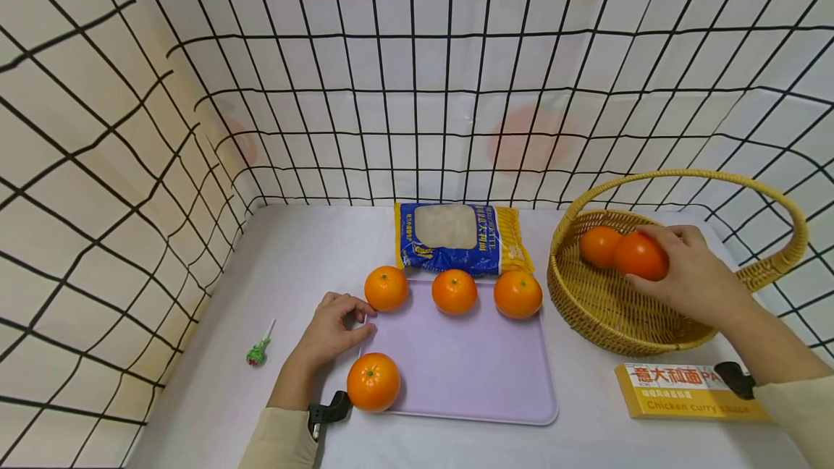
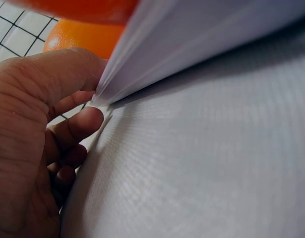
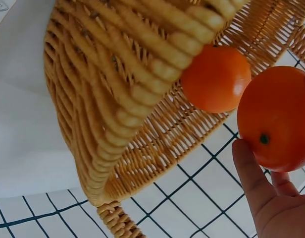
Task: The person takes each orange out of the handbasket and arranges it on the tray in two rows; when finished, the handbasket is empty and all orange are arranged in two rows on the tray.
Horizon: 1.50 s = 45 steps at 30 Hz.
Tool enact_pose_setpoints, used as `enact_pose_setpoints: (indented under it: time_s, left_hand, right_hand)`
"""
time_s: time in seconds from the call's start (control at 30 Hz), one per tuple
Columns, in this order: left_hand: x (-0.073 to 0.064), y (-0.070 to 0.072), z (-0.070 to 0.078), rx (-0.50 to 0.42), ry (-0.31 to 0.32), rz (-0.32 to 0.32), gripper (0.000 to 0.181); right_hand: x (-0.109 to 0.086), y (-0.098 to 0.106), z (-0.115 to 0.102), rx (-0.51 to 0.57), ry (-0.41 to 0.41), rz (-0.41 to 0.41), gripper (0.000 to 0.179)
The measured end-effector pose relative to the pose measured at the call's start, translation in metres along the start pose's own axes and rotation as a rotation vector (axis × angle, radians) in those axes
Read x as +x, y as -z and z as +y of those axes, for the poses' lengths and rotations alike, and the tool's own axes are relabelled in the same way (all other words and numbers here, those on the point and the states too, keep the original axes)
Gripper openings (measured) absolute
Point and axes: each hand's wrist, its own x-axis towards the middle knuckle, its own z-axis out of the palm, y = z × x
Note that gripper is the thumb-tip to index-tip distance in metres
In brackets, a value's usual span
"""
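My right hand [image 1: 693, 277] grips an orange [image 1: 641, 256] inside the wicker basket [image 1: 573, 306], with the thumb on its near side. A second orange [image 3: 217, 79] lies beside it in the basket. My left hand [image 1: 335, 328] is at the left edge of the lilac tray [image 1: 469, 368], thumb and fingers pinching its rim, as the left wrist view shows. Three oranges line the tray's far side: left [image 1: 386, 288], middle [image 1: 454, 292] and right [image 1: 517, 294]. One more orange [image 1: 373, 382] sits at the near left corner, close to the left wrist.
Behind the tray lies a blue and yellow pasta bag [image 1: 449, 237]. A yellow box [image 1: 684, 393] lies in front of the basket, under the right forearm. A green-wrapped lollipop [image 1: 258, 352] is at the left. Black wire mesh [image 1: 430, 93] surrounds the table; the basket's handle [image 1: 691, 174] arches high.
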Motion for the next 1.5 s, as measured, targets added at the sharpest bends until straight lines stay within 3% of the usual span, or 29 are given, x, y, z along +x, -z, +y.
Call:
enact_pose_setpoints:
  time_s: [0.4,0.77,1.17,1.5]
  left_hand:
    - [0.001,-0.001,-0.001,0.005,-0.004,0.004,0.019]
    - [0.001,0.0,-0.002,-0.009,-0.009,-0.005,0.019]
    - [0.001,0.0,-0.001,-0.009,-0.007,-0.006,0.019]
    - [0.001,-0.001,-0.002,0.019,0.0,0.005,0.019]
  right_hand:
    - [-0.007,0.0,-0.017,0.038,0.037,0.023,0.09]
    - [-0.015,-0.002,-0.032,0.031,0.139,0.076,0.087]
    - [-0.025,-0.006,-0.048,0.076,0.183,0.085,0.096]
    - [-0.028,-0.01,-0.06,0.117,0.235,0.109,0.084]
